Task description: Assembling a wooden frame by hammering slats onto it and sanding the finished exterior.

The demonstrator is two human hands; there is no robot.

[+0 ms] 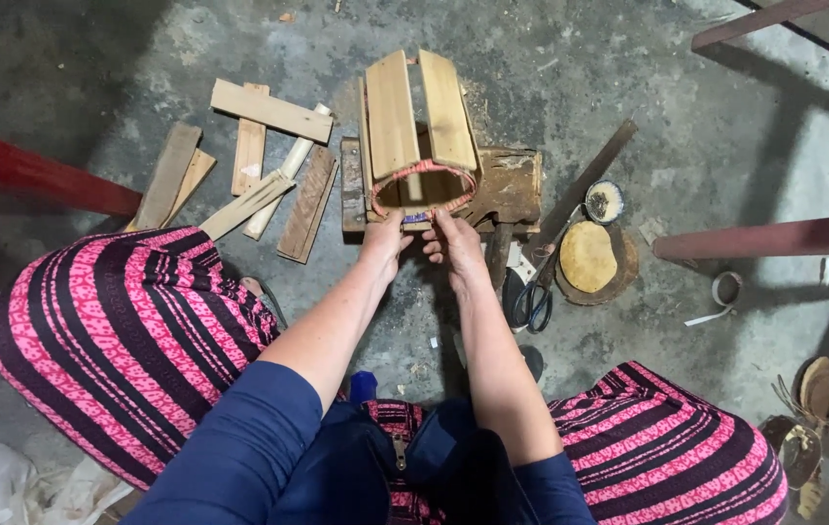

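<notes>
Kneeling on the floor [687, 117], a person's left hand [385, 243] and right hand [453, 243] pinch the slatted wooden drum frame [419, 131] at twelve o'clock; loose slats could slip from the pink band [424, 175] if either grip eases.

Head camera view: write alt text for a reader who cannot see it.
Both hands, left hand and right hand, grip the near end of a wooden slat frame ringed by a red band, resting on a wooden block. Loose wooden slats lie left; scissors right.
</notes>
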